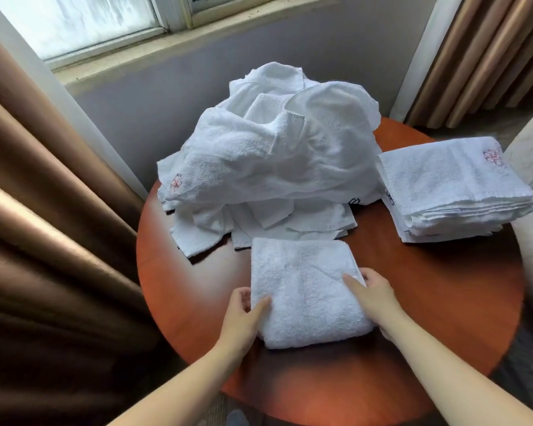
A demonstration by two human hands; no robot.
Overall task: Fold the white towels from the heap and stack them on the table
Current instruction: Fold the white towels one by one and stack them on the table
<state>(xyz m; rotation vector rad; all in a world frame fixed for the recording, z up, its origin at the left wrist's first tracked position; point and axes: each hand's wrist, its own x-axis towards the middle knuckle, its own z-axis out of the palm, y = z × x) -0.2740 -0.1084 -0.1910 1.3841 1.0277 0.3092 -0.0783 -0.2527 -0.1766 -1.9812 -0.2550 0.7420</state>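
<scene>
Head view: round reddish worktop point(428, 287) under a window point(74, 23), w/ brown curtains point(43, 210) on both sides.

Folded towel point(305, 290), white, sits flat at the near-centre of the worktop, just in front of the heap point(274, 155). The heap is a loose pile of white towels at the back of the worktop. One has a small red flower stitched near its left corner, and flat edges stick out at the bottom, nearly touching the folded towel's far edge.

Left hand point(243, 312) is at the towel's left edge, thumb on top, fingers tucked round the side, holding that edge. Right hand point(373, 293) is at the right edge, one digit lying on top, other fingers curled round the side, holding it too. Both forearms are bare.

Stack point(453, 186) of folded white towels is at the right rim of the worktop, apart from the heap & well apart from the hands. Its top towel has a red flower at the far right corner.
</scene>
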